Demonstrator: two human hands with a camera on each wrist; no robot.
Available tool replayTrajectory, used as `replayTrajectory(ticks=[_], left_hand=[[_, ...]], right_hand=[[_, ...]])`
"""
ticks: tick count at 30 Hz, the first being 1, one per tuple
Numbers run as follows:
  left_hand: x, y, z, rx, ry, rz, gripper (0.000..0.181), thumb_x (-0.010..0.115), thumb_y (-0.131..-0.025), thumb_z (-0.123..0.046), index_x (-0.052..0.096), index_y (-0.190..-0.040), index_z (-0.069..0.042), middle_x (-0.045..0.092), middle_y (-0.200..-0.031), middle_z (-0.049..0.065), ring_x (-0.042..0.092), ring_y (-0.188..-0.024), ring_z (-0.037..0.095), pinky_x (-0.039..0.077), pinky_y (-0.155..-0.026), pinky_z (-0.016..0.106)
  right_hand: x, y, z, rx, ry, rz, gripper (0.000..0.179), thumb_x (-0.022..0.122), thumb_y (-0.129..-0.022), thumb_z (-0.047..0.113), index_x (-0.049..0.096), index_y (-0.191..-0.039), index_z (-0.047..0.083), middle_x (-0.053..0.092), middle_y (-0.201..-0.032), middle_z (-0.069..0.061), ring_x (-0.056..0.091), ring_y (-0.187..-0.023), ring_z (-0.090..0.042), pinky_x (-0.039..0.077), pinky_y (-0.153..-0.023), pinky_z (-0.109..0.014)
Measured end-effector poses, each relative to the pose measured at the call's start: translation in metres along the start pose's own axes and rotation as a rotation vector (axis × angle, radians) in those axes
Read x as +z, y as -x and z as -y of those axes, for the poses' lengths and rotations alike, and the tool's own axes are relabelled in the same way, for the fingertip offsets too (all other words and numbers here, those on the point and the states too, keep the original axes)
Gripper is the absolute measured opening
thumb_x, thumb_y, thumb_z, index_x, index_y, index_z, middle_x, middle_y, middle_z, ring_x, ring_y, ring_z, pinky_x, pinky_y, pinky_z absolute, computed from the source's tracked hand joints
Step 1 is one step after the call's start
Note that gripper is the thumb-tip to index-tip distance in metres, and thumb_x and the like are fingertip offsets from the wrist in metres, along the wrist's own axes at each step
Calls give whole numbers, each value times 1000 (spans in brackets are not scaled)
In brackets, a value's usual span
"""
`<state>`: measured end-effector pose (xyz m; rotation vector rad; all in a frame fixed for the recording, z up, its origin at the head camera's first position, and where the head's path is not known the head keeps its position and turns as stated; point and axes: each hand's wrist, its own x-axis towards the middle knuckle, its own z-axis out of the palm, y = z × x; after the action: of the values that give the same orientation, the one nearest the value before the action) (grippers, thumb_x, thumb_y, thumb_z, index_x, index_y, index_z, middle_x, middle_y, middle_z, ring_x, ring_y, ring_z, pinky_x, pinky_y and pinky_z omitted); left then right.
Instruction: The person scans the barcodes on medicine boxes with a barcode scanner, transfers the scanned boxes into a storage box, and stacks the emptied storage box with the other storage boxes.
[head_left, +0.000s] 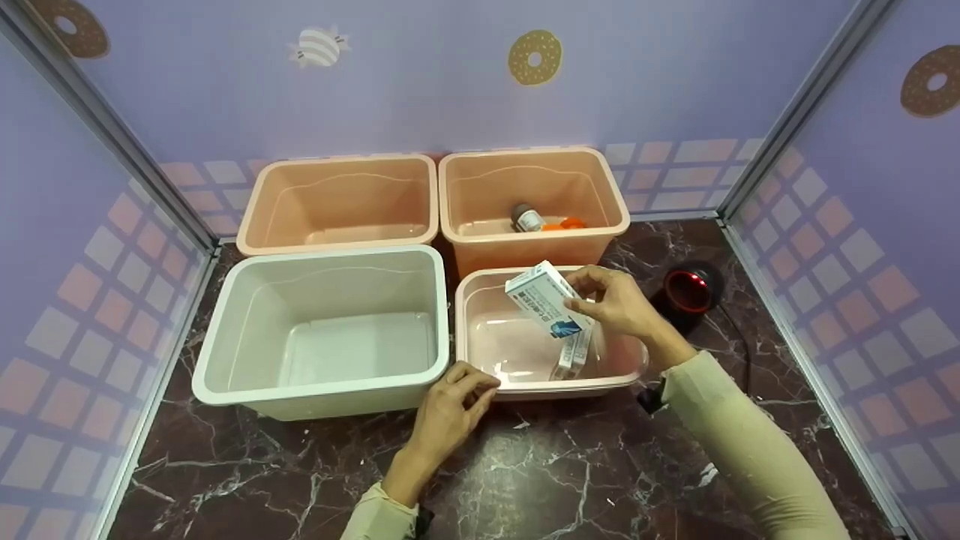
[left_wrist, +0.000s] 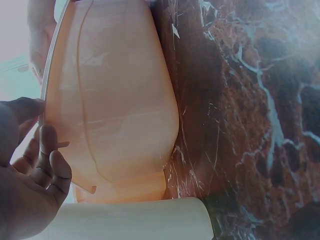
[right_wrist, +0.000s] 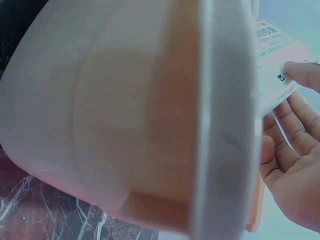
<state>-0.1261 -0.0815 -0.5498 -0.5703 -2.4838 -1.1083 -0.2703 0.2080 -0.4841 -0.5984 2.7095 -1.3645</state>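
A white medicine box (head_left: 547,298) with blue print is pinched between the thumb and fingers of my right hand (head_left: 615,304), tilted above the front right pink bin (head_left: 480,337). In the right wrist view the thumb presses the face of the box (right_wrist: 277,65), partly behind the bin wall. Lower in that bin lies another small white box (head_left: 571,356), overlapped by the held one. My left hand (head_left: 450,409) is at the bin's near left corner. In the left wrist view its thumb and curled fingers (left_wrist: 48,137) pinch the rim.
A white bin (head_left: 322,405) stands to the left. Behind are two orange bins; the right one (head_left: 532,238) holds a brown bottle (head_left: 528,217) and an orange item (head_left: 564,224). A black scanner with a red light (head_left: 686,291) and its cable sit at the right.
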Motion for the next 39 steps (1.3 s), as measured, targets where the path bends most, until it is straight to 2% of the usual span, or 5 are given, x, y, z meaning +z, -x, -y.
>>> replayTrajectory(ticks=[12, 16, 20, 30, 39], left_hand=[[0, 1, -1, -5, 7, 3, 9, 75, -90, -18, 76, -99, -19, 63, -93, -6, 61, -71, 7, 53, -64, 16], [0, 1, -1, -2, 18, 2, 9, 75, -89, -17, 76, -98, -19, 63, -93, -5, 63, -71, 10, 53, -64, 16], [0, 0, 0, 2, 32, -2, 8, 75, -89, -16, 76, -97, -18, 63, -93, -5, 63, -71, 11, 53, -64, 16], [0, 0, 0, -2, 44, -4, 8, 76, -89, -16, 76, -97, -18, 63, -93, -5, 64, -71, 13, 53, -63, 16], [0, 0, 0, -5, 41, -1, 8, 75, -89, -17, 76, -98, -18, 63, -92, -5, 64, -70, 14, 53, -63, 17]], right_hand=[[-4, 4, -3, 42, -93, -14, 29, 78, -83, 9, 72, -112, 6, 74, -99, -13, 66, -80, -16, 53, -69, -26], [-8, 6, -3, 61, -150, -48, 30, 76, -84, 3, 69, -113, -1, 71, -102, -18, 65, -80, -13, 52, -70, -19], [-12, 9, -4, 60, -206, -61, 30, 71, -87, -1, 65, -115, -8, 68, -102, -22, 65, -79, -9, 54, -71, -20], [-23, 17, -9, 53, -278, -84, 28, 71, -88, 5, 66, -114, -4, 68, -102, -16, 68, -80, -13, 56, -73, -23], [-31, 22, -12, 61, -321, -111, 28, 72, -89, 7, 65, -115, -4, 69, -98, -3, 68, -81, -12, 57, -73, -26]])
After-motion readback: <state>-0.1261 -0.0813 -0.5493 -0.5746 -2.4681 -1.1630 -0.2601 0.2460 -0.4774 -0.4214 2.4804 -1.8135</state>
